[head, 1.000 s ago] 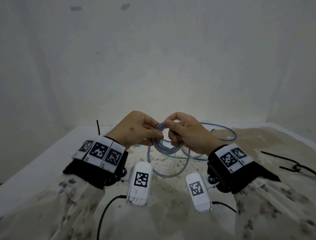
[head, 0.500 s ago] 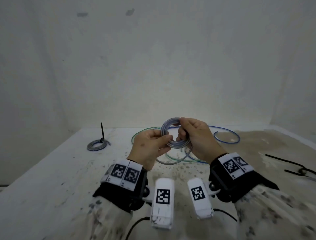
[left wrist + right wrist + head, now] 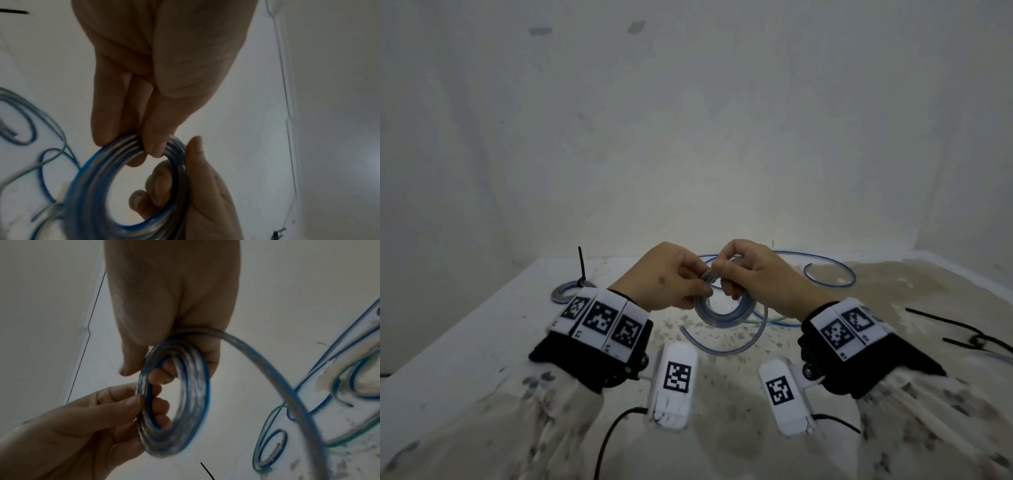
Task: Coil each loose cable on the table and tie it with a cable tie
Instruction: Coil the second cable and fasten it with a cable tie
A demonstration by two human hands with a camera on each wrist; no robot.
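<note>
I see both hands raised over the table (image 3: 482, 325) at centre frame, sharing one coil (image 3: 724, 310) of clear, blue-lined cable. My left hand (image 3: 664, 281) pinches the coil's upper left rim between thumb and fingers. My right hand (image 3: 753, 274) grips the upper right rim, fingers curled through the opening. A loose tail (image 3: 726, 346) curves below the coil. A tied coil (image 3: 566, 291) lies at the left; black cable ties (image 3: 962, 332), I believe, lie at the right edge.
</note>
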